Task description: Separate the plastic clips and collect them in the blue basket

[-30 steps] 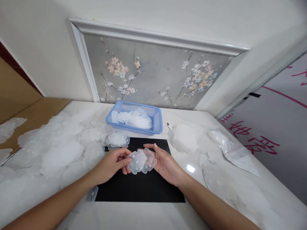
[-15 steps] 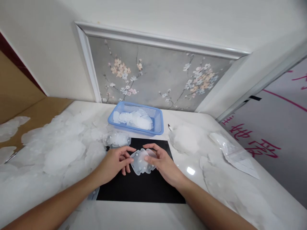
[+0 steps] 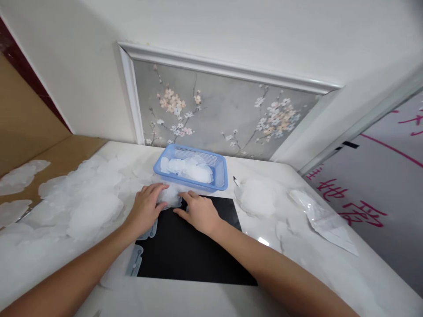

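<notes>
A small stack of translucent plastic pieces (image 3: 171, 196) with wavy edges lies at the far left corner of a black mat (image 3: 194, 251). My left hand (image 3: 147, 206) grips its left side, the index finger at the back and the thumb at the front. From the right, my right hand (image 3: 200, 214) closes on the same stack with curved fingers, the thumb low over the mat. Part of a plastic piece shows beneath the right fingers. Other translucent pieces (image 3: 135, 260) overlap the mat's left edge.
Behind the stack stands a blue basket (image 3: 223, 178) holding more pieces. A large heap of pieces (image 3: 89, 198) spreads over the left side. On the right are another pile (image 3: 257, 197), a dark-tipped pen (image 3: 235, 181) and a clear plastic bag (image 3: 327, 224).
Both hands have moved away from me and left, from the middle of the mat to the stack by the basket. The pieces held between them are now at that stack. The view has shifted slightly.
</notes>
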A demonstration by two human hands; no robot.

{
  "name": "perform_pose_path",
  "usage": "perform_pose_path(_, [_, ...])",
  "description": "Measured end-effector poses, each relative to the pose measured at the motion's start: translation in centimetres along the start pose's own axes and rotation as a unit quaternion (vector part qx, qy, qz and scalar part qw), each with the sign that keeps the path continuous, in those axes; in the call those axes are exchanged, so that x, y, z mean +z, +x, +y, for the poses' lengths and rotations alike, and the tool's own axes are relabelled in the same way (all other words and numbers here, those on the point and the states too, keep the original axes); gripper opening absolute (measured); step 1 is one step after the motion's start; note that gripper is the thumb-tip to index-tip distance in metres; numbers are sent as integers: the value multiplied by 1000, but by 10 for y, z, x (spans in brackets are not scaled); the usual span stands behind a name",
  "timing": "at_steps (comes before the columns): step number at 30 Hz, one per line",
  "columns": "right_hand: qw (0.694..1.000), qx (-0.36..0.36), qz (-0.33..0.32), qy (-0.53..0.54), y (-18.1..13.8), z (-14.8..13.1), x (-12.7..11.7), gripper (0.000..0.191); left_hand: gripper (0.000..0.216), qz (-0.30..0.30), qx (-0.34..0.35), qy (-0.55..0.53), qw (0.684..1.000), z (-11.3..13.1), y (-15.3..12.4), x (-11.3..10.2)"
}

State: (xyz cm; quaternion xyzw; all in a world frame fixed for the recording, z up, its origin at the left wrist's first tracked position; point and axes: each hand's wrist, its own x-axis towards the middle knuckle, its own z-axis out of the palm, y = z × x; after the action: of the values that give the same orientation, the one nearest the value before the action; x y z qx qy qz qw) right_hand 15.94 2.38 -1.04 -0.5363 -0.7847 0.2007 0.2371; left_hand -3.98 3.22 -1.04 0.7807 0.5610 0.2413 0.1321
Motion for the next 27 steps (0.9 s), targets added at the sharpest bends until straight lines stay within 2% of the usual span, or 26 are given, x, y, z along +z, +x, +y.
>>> perform_pose_path(4, [994,-53,-22,-90,-1,4,0,25,42,-15,-4,-26,1000,2,-3,-1])
perform_pose_path(8, [998,-63,7,-20,-37,24,-18,30,45,-38,29,-81,996,9,-9,-3])
perform_pose_path(10, [997,-45,16,52,-58,34,-26,33,41,-50,11,-88,995,12,-8,-5])
perform_pose_path(12, [994,-10,13,110,-75,42,-32,36,25,-67,-18,-78,995,14,-6,-10])
perform_pose_path(15, [985,63,-8,160,-86,46,-38,34,10,-86,-23,-48,995,18,-1,-20])
perform_pose_path(17, [977,98,-12,187,-86,46,-41,31,12,-59,8,-13,998,24,-1,-25])
perform_pose_path(19, [972,107,-1,210,-82,44,-43,31,14,26,69,31,997,32,-4,-26])
perform_pose_path(21, [968,105,7,228,-79,44,-44,32,17,104,176,50,978,40,-10,-21])
perform_pose_path(22, [966,105,7,237,-78,45,-44,32,18,104,241,46,964,43,-13,-18])
perform_pose_path(23, [963,107,7,246,-77,46,-44,31,19,70,304,34,950,45,-16,-14])
perform_pose_path(25, [957,115,11,267,-77,49,-44,24,16,-48,386,-3,921,46,-21,-5])
perform_pose_path(27, [953,119,16,279,-79,53,-42,15,8,-137,379,-46,914,45,-23,0])
